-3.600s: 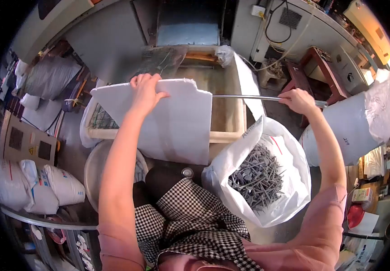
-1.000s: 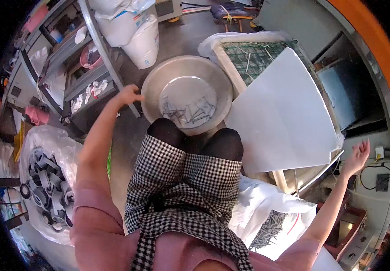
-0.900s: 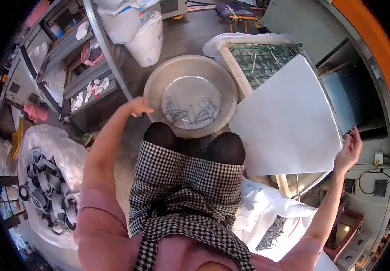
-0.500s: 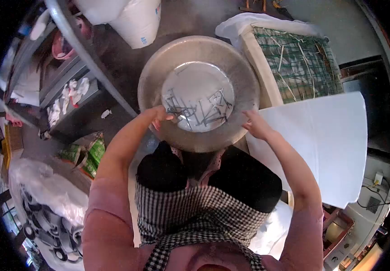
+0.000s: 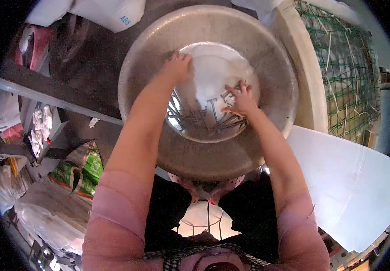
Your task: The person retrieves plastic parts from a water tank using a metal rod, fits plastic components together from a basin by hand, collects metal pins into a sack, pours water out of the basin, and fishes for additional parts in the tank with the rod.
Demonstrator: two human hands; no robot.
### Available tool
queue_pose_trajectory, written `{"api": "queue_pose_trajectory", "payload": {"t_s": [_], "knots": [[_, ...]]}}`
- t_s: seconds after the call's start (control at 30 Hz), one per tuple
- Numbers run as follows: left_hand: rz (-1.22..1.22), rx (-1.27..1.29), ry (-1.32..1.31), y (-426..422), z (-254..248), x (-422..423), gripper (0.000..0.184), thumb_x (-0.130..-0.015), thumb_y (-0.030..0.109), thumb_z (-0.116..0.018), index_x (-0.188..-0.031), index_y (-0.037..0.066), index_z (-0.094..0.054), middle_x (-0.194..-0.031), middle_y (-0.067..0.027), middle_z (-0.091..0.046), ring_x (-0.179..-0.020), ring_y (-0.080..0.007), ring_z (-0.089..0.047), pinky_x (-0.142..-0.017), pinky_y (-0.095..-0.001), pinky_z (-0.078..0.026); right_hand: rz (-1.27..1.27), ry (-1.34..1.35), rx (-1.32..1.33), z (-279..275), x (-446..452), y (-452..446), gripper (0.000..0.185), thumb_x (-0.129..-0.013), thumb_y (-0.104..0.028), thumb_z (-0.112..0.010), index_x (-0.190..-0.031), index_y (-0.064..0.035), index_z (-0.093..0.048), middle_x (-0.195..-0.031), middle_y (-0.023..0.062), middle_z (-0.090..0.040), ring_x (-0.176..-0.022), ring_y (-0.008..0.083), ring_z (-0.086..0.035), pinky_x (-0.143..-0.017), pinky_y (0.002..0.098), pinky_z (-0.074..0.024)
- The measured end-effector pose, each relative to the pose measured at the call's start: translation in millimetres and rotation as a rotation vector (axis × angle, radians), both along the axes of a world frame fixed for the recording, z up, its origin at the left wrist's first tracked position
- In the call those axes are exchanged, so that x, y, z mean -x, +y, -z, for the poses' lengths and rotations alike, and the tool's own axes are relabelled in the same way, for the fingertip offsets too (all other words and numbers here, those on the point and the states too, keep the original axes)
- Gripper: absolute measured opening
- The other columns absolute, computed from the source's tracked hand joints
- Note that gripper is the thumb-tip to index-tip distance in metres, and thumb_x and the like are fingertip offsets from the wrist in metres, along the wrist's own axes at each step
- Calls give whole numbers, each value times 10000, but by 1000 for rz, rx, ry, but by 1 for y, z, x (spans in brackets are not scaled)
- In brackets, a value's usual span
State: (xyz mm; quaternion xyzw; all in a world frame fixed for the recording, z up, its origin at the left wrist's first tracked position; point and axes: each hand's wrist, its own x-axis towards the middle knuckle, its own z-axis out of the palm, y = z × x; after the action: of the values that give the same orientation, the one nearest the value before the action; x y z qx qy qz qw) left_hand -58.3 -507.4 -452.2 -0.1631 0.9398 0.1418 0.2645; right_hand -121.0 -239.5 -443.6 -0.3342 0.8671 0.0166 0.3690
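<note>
A wide metal basin (image 5: 154,153) stands in front of my knees. Several thin grey pieces (image 5: 212,109), some T-shaped like long nails, lie loose along the near side of its shiny bottom. My right hand (image 5: 242,102) reaches in at the right, fingers spread over the pieces; I cannot tell whether they touch any. Over the basin's upper left inner wall is my left hand (image 5: 179,67), slightly blurred, its fingers stretched out and nothing seen in them.
A white sheet of board (image 5: 348,180) lies to the right of the basin. Beyond it is a pale-framed box with green netting (image 5: 339,67). A dark metal frame (image 5: 59,95) runs along the left, near a green printed bag (image 5: 88,165). White sacks (image 5: 109,13) stand at the back left.
Both hands have moved from the basin's near side further into it. The view has come closer to the basin, which looks larger. The metal pieces appear shifted toward the near side.
</note>
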Motion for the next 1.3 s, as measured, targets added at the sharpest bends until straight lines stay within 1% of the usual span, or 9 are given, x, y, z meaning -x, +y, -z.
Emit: {"api": "queue_pose_trajectory", "payload": {"t_s": [0.1, 0.3, 0.47, 0.6, 0.83, 1.0, 1.1, 1.23, 1.3], "knots": [[49, -34, 196, 6, 25, -40, 809, -635, 371, -745, -1309, 161, -351, -1372, -137, -308, -1288, -378, -260, -985, -543, -328, -137, -32, -67, -5, -27, -5, 1030, -526, -541, -777, -1382, -359, -234, -1482, 145, 21, -1310, 486, -81, -958, 624, -308], [333, -137, -180, 47, -29, -137, 1106, -543, 334, -817, -1416, 273, -140, -1446, -191, -123, -1314, -427, -160, -987, -619, -264, -472, -11, -79, -19, -80, 36, 1006, -572, -418, -796, -1395, -255, -241, -1471, 152, -28, -1288, 447, -198, -948, 587, -346], [184, -89, -32, 94, 16, -180, 787, -748, 126, -606, -1407, 196, -182, -1190, -232, -431, -1114, -388, -433, -901, -536, -370, -308, 5, 104, 8, -97, 46, 907, -615, -302, -781, -1364, -186, -284, -1406, 181, -156, -1236, 449, -274, -939, 531, -382], [23, -228, -135, 132, -9, -157, 702, -752, 80, -564, -1379, 186, -267, -1196, -217, -427, -1112, -369, -447, -900, -492, -384, 45, -117, 149, -7, -106, 24, 875, -619, -238, -776, -1343, -135, -296, -1332, 214, -245, -1199, 463, -302, -956, 490, -381], [-89, -416, -135, 147, 25, -159, 810, -684, 137, -680, -1364, 163, -240, -1218, -248, -404, -1058, -422, -491, -874, -497, -416, 47, -295, 517, 39, -88, 32, 768, -626, -154, -704, -1311, -126, -359, -1229, 176, -403, -1131, 373, -421, -940, 421, -393], [-375, -554, -25, 164, 38, -159, 940, -612, 173, -771, -1349, 124, -189, -1183, -250, -466, -1068, -431, -491, -893, -473, -424, 469, -67, 186, 20, -74, 24, 666, -702, -286, -674, -1276, -101, -391, -1165, 203, -472, -1058, 368, -499, -916, 407, -412], [-448, -719, 54, 165, 39, -155, 981, -571, 164, -799, -1343, 116, -196, -1169, -246, -495, -1084, -423, -493, -907, -471, -419, 475, -327, 253, 44, -88, 32, 761, -700, -524, -676, -1190, -6, -406, -1100, 229, -552, -1023, 333, -552, -902, 395, -408], [-459, -819, 191, 173, 54, -157, 1009, -540, 136, -817, -1342, 113, -205, -1140, -214, -534, -1078, -352, -525, -898, -439, -433, 535, -408, 367, 35, -101, 23, 738, -692, -511, -682, -1177, -19, -421, -1077, 214, -560, -997, 318, -555, -886, 381, -410], [-701, -1203, 57, 166, 51, -153, 962, -525, 97, -820, -1315, 108, -270, -1082, -146, -565, -1013, -263, -552, -840, -392, -463, 503, -449, 370, 40, -99, 25, 705, -705, -495, -676, -1172, -25, -433, -1076, 205, -561, -991, 312, -556, -887, 378, -410]]}}
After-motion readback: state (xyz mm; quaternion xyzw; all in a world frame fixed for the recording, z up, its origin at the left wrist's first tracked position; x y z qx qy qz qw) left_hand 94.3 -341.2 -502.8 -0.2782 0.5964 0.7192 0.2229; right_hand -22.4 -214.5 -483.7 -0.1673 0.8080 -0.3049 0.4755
